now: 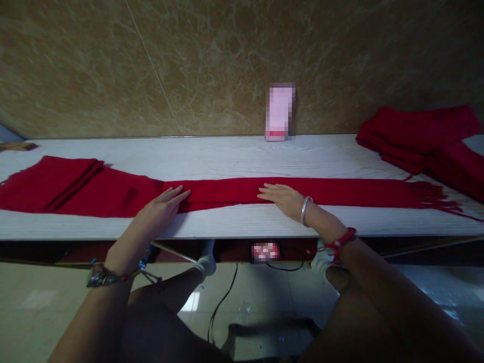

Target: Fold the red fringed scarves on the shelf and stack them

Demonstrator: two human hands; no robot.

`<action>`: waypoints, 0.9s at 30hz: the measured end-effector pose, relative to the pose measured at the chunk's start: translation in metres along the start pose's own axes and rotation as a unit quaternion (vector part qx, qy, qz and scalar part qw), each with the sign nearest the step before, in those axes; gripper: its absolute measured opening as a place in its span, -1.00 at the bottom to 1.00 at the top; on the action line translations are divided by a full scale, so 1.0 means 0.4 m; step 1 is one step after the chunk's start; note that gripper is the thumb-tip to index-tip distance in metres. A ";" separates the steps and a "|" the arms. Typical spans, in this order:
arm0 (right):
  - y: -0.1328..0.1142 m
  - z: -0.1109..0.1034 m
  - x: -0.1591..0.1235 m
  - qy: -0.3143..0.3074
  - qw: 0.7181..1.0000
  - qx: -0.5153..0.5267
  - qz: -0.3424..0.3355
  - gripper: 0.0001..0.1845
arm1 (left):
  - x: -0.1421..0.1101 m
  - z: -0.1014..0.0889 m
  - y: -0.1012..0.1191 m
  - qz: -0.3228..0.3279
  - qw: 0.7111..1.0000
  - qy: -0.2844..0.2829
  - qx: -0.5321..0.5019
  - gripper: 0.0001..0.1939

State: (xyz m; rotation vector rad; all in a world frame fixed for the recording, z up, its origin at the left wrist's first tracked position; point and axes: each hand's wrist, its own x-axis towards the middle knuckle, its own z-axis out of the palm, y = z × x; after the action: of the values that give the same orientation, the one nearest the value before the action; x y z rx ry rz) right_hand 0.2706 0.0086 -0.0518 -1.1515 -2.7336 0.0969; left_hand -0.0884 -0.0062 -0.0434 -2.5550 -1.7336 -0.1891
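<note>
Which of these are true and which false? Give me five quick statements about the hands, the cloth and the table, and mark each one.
1. The left hand and right hand both rest on the scarf. True.
2. The silver bangle is on the left wrist. False: it is on the right wrist.
3. The scarf lies on the table. True.
4. The hands touch each other. False: they are apart.
5. The scarf is blue. False: it is red.
</note>
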 end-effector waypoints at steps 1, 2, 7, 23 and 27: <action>0.001 0.001 0.001 -0.005 1.000 -0.005 0.000 -0.41 | 0.003 0.004 -0.009 -0.014 1.000 0.012 0.004 -0.47; 0.003 0.001 0.001 -0.011 1.000 -0.010 0.001 -0.40 | 0.006 0.006 -0.019 -0.026 0.999 0.024 0.011 -0.47; 0.006 -0.001 0.001 -0.028 0.999 -0.021 -0.004 -0.33 | 0.019 -0.004 -0.056 -0.023 0.997 0.070 0.035 -0.47; -0.010 -0.018 0.005 -0.043 0.999 0.004 0.022 -0.39 | -0.005 -0.071 0.032 0.037 0.998 0.055 -0.007 -0.66; -0.013 -0.021 0.006 -0.051 0.998 0.001 0.027 -0.39 | -0.003 -0.044 0.022 0.031 0.999 -0.001 -0.022 -0.61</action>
State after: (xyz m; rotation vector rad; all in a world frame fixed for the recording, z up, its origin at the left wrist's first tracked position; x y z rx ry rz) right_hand 0.2666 0.0066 -0.0426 -1.2550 -2.7893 0.1703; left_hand -0.0820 -0.0123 -0.0258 -2.6357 -1.6670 -0.2249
